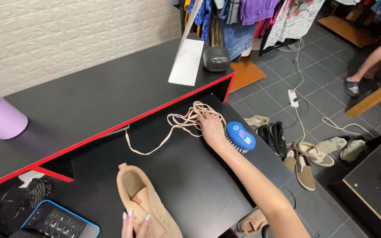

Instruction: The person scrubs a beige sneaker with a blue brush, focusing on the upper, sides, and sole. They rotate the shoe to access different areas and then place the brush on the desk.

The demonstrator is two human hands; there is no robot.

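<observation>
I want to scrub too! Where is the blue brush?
The blue brush lies on the black desk's right edge, just right of the right hand touching the beige shoelaces.

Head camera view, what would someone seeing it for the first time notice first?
Probably the right hand resting on a loose tangle of beige shoelace in the middle of the black desk shelf, with a blue oval scrub brush just to its right. Near the bottom edge, the left hand touches a tan lace-less sneaker. Several pairs of shoes lie scattered on the grey tiled floor at right.
</observation>
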